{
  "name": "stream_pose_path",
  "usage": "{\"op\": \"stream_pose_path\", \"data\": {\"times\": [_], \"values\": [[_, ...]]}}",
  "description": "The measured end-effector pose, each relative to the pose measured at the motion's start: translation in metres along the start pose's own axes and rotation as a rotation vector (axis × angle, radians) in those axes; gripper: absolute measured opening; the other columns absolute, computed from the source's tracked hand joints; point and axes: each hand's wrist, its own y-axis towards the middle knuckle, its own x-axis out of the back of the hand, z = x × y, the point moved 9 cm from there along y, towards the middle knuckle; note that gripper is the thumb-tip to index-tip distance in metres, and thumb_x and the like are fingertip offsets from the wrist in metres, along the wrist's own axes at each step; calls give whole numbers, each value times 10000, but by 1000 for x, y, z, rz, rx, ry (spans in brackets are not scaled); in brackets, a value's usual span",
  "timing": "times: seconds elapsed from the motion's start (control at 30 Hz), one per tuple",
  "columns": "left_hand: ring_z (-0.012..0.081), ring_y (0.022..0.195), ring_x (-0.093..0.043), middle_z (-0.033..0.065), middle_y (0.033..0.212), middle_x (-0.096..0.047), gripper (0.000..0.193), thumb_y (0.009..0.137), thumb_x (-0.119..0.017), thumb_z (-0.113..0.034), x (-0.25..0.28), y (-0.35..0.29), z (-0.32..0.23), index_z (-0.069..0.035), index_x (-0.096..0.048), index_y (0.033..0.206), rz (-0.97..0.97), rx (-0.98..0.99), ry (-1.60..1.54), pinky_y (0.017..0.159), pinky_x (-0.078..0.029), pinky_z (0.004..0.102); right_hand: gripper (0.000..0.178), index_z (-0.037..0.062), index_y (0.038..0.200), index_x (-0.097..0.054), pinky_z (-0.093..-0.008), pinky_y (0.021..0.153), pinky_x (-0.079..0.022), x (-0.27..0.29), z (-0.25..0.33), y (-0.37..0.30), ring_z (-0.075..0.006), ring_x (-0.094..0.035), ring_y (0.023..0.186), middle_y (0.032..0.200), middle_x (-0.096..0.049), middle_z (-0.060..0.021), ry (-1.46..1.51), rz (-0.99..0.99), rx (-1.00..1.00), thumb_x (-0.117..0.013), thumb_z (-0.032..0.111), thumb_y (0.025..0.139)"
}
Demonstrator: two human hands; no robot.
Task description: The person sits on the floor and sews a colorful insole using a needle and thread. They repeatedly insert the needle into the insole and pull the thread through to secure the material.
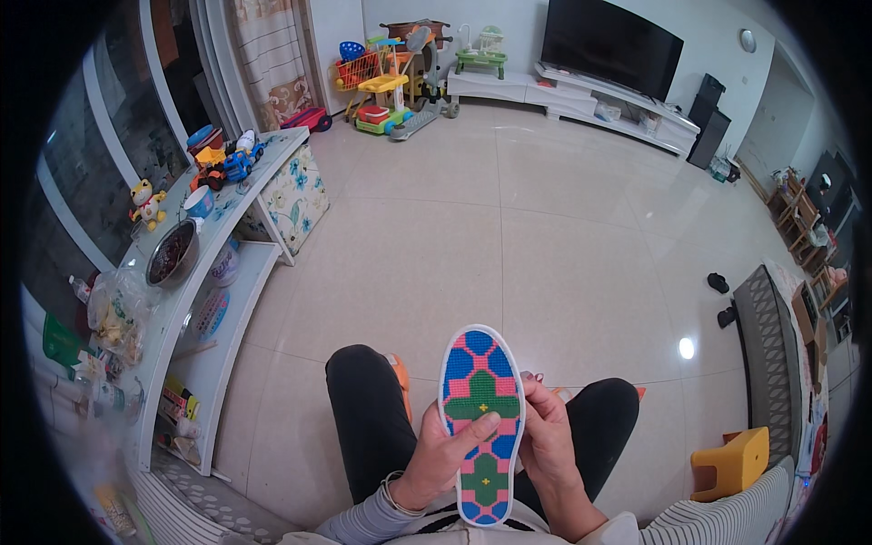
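Note:
An embroidered insole (481,391) with a blue, pink and green stitched pattern and a white rim stands upright over my lap, toe end up. My left hand (440,459) grips it from the left side, thumb pressed flat on the patterned face and the other fingers hidden behind. At the insole's right edge is my right hand (548,436), its thumb and fingers drawn together in a pinch. Whatever lies between those fingertips is too small or too hidden to make out. A small reddish spot shows just above them.
On the left, a white shelf unit (204,263) carries toy vehicles (234,163), a metal bowl (173,254) and plastic bags (118,313). A yellow stool (729,463) stands at right. Dark shoes (718,283) lie on the tiled floor; toys and a television (610,50) are at the far wall.

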Motion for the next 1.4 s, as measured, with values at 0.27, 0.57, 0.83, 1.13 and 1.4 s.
{"op": "stream_pose_path", "data": {"times": [0.27, 0.57, 0.83, 1.13, 1.4], "values": [[124, 853, -592, 85, 986, -592, 287, 817, -586, -25, 1, 0, 0, 10, -487, 1084, 17, 11, -9, 734, -507, 254, 140, 22, 978, -556, -191, 637, -490, 1, -3, 1, -68, -578, 754, 882, -593, -21, -1, -3, -15, -508, 123, 894], [104, 814, -588, 70, 953, -602, 265, 821, -604, -67, 1, 2, 2, 6, -511, 1059, 2, 9, 27, 707, -497, 231, 166, 23, 1019, -564, -157, 562, -477, -1, 1, 0, -52, -579, 760, 915, -596, -27, -33, 10, 1, -510, 113, 891], [122, 838, -596, 80, 971, -597, 286, 816, -599, -41, 4, 2, 0, 0, -489, 1076, -20, -10, 67, 722, -508, 250, 174, -8, 1042, -544, -203, 746, -450, 4, 13, -2, -91, -557, 870, 985, -573, -64, -272, -87, 123, -471, 48, 893], [125, 841, -596, 85, 963, -609, 262, 821, -601, -69, 15, 3, -9, 18, -508, 1050, -98, -188, 306, 736, -491, 247, 279, 11, 996, -555, -273, 755, -437, -40, 67, -32, -182, -526, 828, 963, -552, -117, -1177, -188, 834, -625, -38, 731], [133, 834, -599, 100, 936, -619, 246, 815, -606, -72, 13, -1, -15, 38, -514, 1015, -161, -271, 503, 740, -482, 262, 240, 48, 830, -602, -293, 653, -389, -48, 61, -31, -214, -479, 763, 821, -540, -66, -1274, -142, 951, -661, -72, 630]]}}
